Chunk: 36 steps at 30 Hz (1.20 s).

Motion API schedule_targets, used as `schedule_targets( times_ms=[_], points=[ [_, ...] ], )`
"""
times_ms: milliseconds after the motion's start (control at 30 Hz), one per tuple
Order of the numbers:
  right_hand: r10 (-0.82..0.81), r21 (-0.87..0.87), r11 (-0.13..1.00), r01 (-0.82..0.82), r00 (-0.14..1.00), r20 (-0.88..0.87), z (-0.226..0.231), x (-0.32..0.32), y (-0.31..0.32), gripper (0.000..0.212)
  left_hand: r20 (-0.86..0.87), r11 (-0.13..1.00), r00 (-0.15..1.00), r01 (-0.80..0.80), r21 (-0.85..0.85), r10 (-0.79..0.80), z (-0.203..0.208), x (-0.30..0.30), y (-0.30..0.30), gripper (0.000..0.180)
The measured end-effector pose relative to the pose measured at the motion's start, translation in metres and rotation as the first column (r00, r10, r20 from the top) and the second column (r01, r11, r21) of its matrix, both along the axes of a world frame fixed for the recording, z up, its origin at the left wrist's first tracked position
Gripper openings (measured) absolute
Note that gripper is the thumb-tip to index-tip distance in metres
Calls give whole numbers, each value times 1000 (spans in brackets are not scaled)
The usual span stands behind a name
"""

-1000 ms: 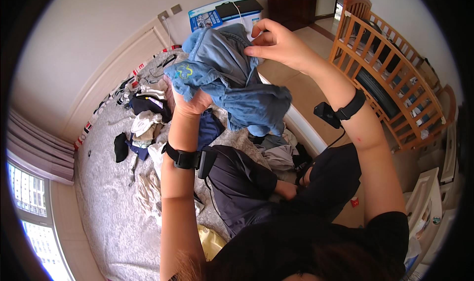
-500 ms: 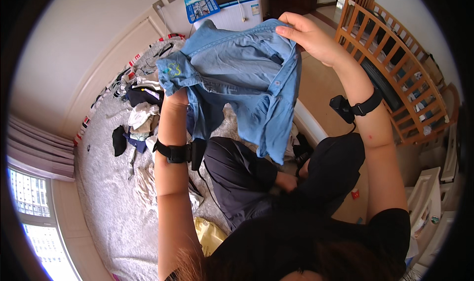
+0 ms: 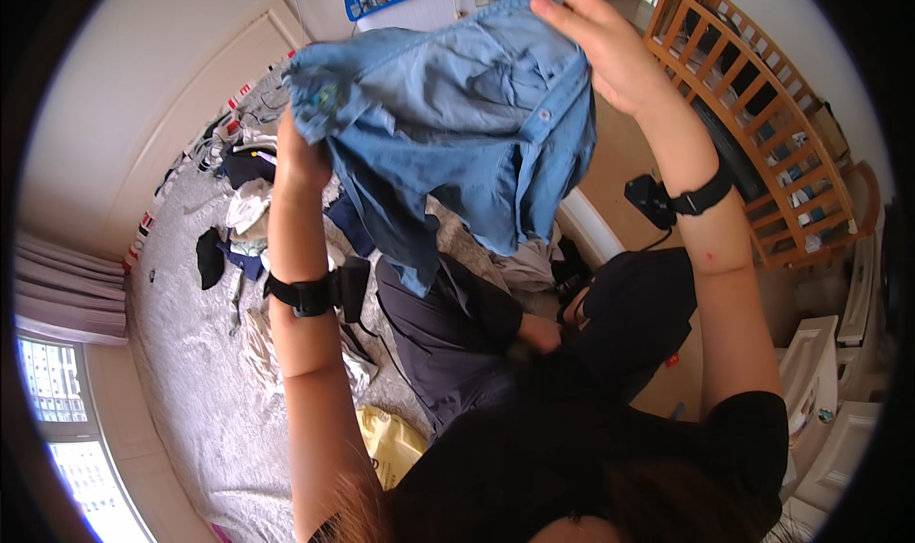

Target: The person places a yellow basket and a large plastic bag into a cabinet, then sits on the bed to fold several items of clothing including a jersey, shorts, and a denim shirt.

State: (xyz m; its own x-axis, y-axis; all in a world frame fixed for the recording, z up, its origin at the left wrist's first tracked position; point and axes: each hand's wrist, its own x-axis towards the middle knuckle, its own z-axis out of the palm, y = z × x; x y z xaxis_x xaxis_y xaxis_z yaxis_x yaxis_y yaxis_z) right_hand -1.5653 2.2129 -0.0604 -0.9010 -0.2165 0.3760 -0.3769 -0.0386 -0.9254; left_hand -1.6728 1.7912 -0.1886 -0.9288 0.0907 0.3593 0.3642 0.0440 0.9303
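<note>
A light blue denim shirt (image 3: 457, 95) hangs stretched between my two raised hands, with its buttoned edge toward the right and a small green embroidered patch at the left. My right hand (image 3: 600, 47) grips the shirt's upper right corner, thumb on the near side of the cloth. At the other end, my left hand (image 3: 303, 157) holds the left part from below, its fingers mostly hidden by the fabric. The lower cloth dangles in folds above my crossed legs (image 3: 457, 343).
Several crumpled clothes (image 3: 250, 209) lie to the left on a grey plush cover (image 3: 191, 381). A yellow bag (image 3: 391, 443) rests by my left side. At the right stands a wooden crib (image 3: 762, 114), with white drawers (image 3: 810, 371) nearer. A white cabinet (image 3: 438, 9) is at the back.
Both hands have risen with the shirt, and the left hand has moved farther left. The shirt is spread wider, and its lower edge hangs higher in view.
</note>
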Motion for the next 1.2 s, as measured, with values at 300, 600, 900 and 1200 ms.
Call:
schedule_targets(
  times_ms=[300, 600, 900, 1200],
  points=[
    [174, 525, 851, -17, 952, -251, -33, -33, -67, 26, 26, 928, 931, 366, -75, -365, 9, 124, 129, 37],
    [414, 711, 674, -201, 900, -139, -158, 54, -209, 12, 371, 767, 759, 255, 588, -536, -107, 95, 123, 38],
    [-410, 266, 714, 647, 695, -590, -235, 97, -131, 54, 334, 628, 781, 94, 773, -528, -165, 144, 59, 40],
    [251, 443, 828, -343, 934, 254, -338, 77, -202, 30, 470, 763, 811, -47, 645, -348, -235, 159, -51, 44]
  ],
)
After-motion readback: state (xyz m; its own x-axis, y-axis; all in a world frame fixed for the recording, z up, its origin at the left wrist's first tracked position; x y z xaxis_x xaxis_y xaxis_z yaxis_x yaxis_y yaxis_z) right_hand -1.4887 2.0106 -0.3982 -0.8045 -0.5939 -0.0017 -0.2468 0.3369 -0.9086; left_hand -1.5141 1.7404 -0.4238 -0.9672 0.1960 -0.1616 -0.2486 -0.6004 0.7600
